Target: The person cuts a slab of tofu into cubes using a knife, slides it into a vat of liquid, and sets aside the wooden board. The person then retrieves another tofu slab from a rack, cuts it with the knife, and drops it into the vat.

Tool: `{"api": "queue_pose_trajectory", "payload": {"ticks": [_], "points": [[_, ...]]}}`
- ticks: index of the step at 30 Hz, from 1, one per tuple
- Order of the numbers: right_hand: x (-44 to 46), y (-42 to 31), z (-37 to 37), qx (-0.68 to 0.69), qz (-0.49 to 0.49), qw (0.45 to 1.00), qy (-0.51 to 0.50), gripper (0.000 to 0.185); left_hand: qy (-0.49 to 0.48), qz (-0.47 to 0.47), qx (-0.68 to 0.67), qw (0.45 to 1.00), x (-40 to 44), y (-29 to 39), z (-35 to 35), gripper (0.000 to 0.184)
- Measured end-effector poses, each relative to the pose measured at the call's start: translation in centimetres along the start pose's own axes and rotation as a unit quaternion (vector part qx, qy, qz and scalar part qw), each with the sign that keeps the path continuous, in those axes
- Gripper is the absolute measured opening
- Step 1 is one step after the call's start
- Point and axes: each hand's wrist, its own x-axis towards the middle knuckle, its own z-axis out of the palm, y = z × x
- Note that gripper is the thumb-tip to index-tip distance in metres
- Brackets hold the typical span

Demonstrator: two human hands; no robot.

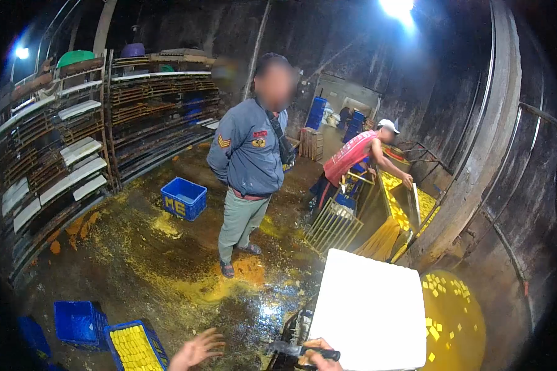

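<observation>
My left hand [198, 350] is held out at the bottom centre with its fingers spread and nothing in it. My right hand [320, 355] grips a knife [289, 348] by its black handle, the blade pointing left. Close beside that hand lies a large white slab [368, 309], its surface overexposed. A blue crate of yellow blocks [133, 349] sits to the left of my left hand. Right of the slab, yellow pieces lie in a round vat of yellow liquid [461, 340].
A person in a grey jacket [250, 148] stands ahead. Another person in a red top [353, 151] leans over a trough of yellow pieces [395, 204]. Blue crates [184, 199] stand on the wet floor. Racks [74, 145] line the left wall.
</observation>
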Motion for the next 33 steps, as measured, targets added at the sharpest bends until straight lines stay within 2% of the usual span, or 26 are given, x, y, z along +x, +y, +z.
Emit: {"api": "queue_pose_trajectory", "payload": {"ticks": [1,2,3,4,5,6,8,9,10,11,13,14,15,16,17,18,19,20,21,22,24,26,27,31,32,33], "points": [[-1.1,-3.3,1.7,0.034,0.038,0.998,0.044,0.031,0.083,-0.058,-0.082,0.992,-1.3,-0.3,-2.5,0.066],[-2.0,-6.6,3.6,0.069,0.075,0.991,0.088,0.031,0.142,-0.090,0.017,0.986,-1.8,-1.8,-6.8,0.059],[-0.9,-3.9,1.9,-0.031,0.180,0.977,0.108,0.030,0.196,-0.100,0.342,0.913,-2.1,-4.1,-11.6,0.052],[-0.8,-2.5,2.1,-0.027,0.177,0.978,0.110,0.030,0.205,-0.061,0.570,0.793,-2.3,-6.0,-14.8,0.045],[-0.5,-1.6,2.4,-0.005,0.038,0.996,0.081,0.027,0.229,-0.003,0.596,0.769,-2.5,-7.5,-15.8,0.038],[-0.1,-1.3,2.8,0.017,-0.103,0.993,0.049,0.025,0.250,0.080,0.556,0.789,-1.9,-8.8,-16.2,0.032],[0.0,-1.7,3.8,0.022,-0.076,0.996,0.051,0.023,0.358,0.028,0.488,0.796,-0.5,-10.0,-13.9,0.042],[0.6,0.0,3.6,-0.048,-0.118,0.990,0.066,0.023,0.293,0.112,0.581,0.751,-0.3,-9.4,-11.0,0.046],[1.1,1.5,3.6,-0.116,-0.159,0.977,0.080,0.022,0.239,0.090,0.622,0.740,0.3,-7.0,-6.0,0.048],[1.4,2.1,3.8,-0.131,-0.162,0.975,0.072,0.021,0.238,0.109,0.595,0.760,0.7,-5.9,-1.9,0.049],[1.0,1.2,4.7,-0.097,-0.125,0.986,0.050,0.020,0.202,-0.009,0.421,0.884,4.4,-7.5,-0.6,0.055],[0.5,0.0,5.3,-0.070,-0.090,0.993,0.027,0.018,0.144,0.120,0.464,0.866,5.7,-8.5,-0.1,0.057],[-0.3,-3.1,6.2,-0.131,-0.066,0.989,0.033,0.018,0.079,0.248,0.496,0.828,6.8,-9.2,0.6,0.059],[0.3,-2.0,6.1,-0.121,-0.147,0.982,0.018,0.018,0.018,0.270,0.475,0.837,7.3,-8.1,3.2,0.059],[0.5,-1.3,6.0,-0.187,-0.214,0.959,0.023,0.019,-0.044,0.287,0.452,0.844,6.8,-6.3,6.6,0.059],[0.6,-0.9,5.8,-0.251,-0.277,0.927,0.030,0.019,-0.054,0.344,0.528,0.774,6.2,-4.8,9.7,0.055],[0.5,-1.6,6.1,-0.241,-0.281,0.928,0.040,0.019,-0.067,0.394,0.599,0.694,5.8,-3.8,11.5,0.051],[0.1,-2.9,6.4,-0.192,-0.196,0.961,0.041,0.020,-0.080,0.388,0.606,0.689,5.9,-3.7,11.9,0.051],[-0.6,-3.2,6.7,-0.137,-0.106,0.984,0.040,0.021,-0.112,0.261,0.561,0.777,5.7,-3.8,12.0,0.046],[0.3,-0.6,6.3,-0.132,-0.140,0.979,0.063,0.021,-0.136,0.121,0.503,0.845,5.3,-4.1,12.1,0.041],[1.5,3.1,5.5,-0.113,-0.144,0.981,0.062,0.022,-0.142,0.121,0.499,0.846,6.2,-5.5,10.5,0.031],[1.6,3.3,5.6,-0.026,-0.136,0.990,0.027,0.023,-0.073,0.031,0.400,0.913,6.5,-6.6,8.9,0.026],[0.7,1.2,6.2,0.031,-0.110,0.993,0.016,0.028,-0.120,0.063,0.386,0.912,6.1,-5.1,10.4,0.020],[1.2,-1.1,6.4,-0.082,0.009,0.996,0.026,0.028,-0.133,0.047,0.359,0.923,6.7,-5.8,8.9,0.013],[1.0,-0.9,6.2,-0.082,0.011,0.996,0.023,0.028,-0.131,0.046,0.358,0.924,6.6,-5.5,8.8,0.013],[0.7,-2.0,6.2,-0.067,-0.025,0.997,-0.002,0.029,-0.131,0.022,0.366,0.921,6.7,-5.1,8.4,0.024]]}}
